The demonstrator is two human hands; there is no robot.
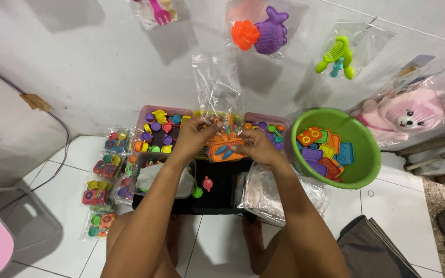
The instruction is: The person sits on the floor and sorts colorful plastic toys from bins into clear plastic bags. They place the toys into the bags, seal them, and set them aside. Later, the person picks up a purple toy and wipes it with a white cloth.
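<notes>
- Several filled packets of small toy dishes (pixel 100 193) lie in a stack on the white tiled floor, at the far left beside the black stand.
- One pink tray of loose toy cups and plates (pixel 156 129) sits at the stand's back left corner, still well stocked.
- Left hand (pixel 194 135) grips the left edge of the clear plastic bag (pixel 217 85), fingers closed on it.
- Orange toy tray (pixel 225 148) sits low inside that bag, held above the middle of the stand; the bag mouth stands open and unsealed.
- Right hand (pixel 256 146) clasps the bag's right side and the orange piece through the plastic.
- Judging by the pile, many packets are done and this one is partway.
- Green basin (pixel 336 177), on the floor at the right, holds many coloured toy trays not yet bagged.
</notes>
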